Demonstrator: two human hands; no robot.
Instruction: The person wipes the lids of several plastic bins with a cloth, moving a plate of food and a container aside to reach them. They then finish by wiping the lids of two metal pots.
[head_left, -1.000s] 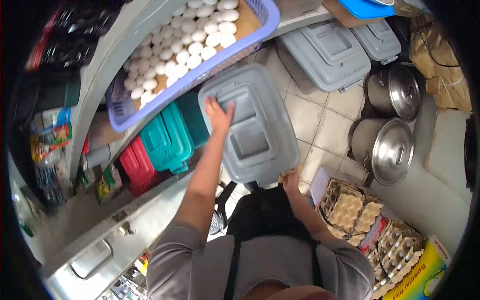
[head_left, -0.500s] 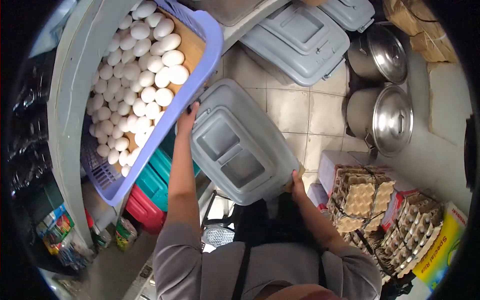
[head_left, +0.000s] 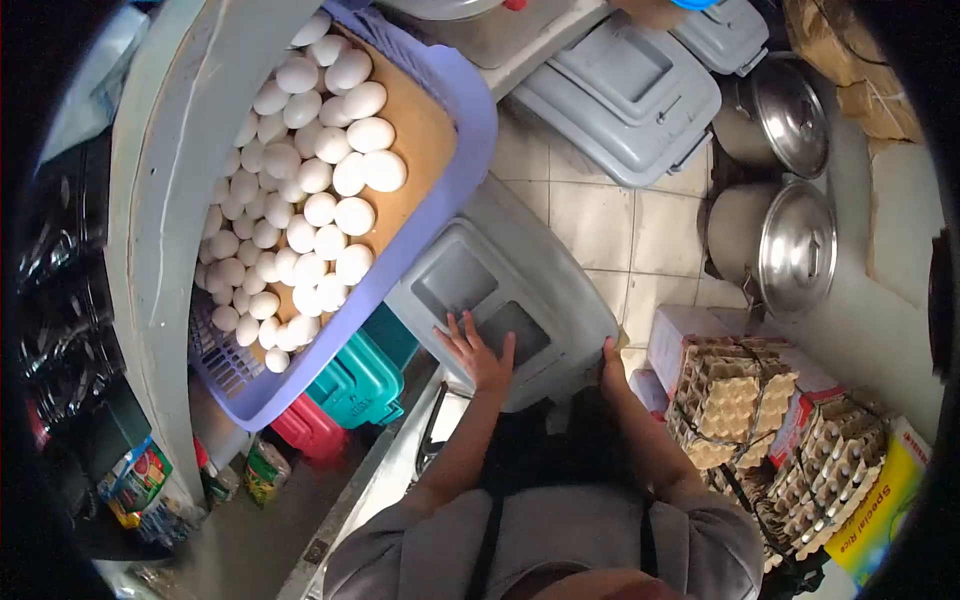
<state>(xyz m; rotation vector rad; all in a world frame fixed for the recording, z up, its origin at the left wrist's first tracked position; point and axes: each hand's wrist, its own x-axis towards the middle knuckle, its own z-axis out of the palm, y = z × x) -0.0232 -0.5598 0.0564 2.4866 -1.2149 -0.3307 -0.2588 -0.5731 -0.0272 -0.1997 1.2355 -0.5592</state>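
A: Starting at the left, what needs care?

B: The purple basket (head_left: 470, 130), with loose white eggs (head_left: 315, 175) inside. Its rim overlaps the grey bin (head_left: 512, 285) in this view; whether they touch, I can't tell. I'd treat that side as the delicate one and avoid any bump.

A: And past the basket's lower edge?

B: A red bin (head_left: 308, 432), then a teal bin (head_left: 355, 378), both lidded. The teal one sits near the grey bin, so a corner could catch.

A: The left hand (head_left: 484, 362)?

B: Fingers spread, apparently flat on the grey bin's lid by the recesses. Good for steadying, I'd judge, but poor for bearing weight.

A: Where exactly is the grey bin?

B: In front of the person (head_left: 565, 530), lid up, turned diagonally between the basket and the right hand (head_left: 613, 372). What supports it is hidden.

A: And that right hand?

B: At the near right corner, thumb by the rim, well apart from the left. Its other fingers are hidden, so I can't say whether it's clamped. A firm hold beneath that edge should help keep things level.

A: Farther right?

B: Tied egg trays (head_left: 735, 400), near the right forearm; leave them room.
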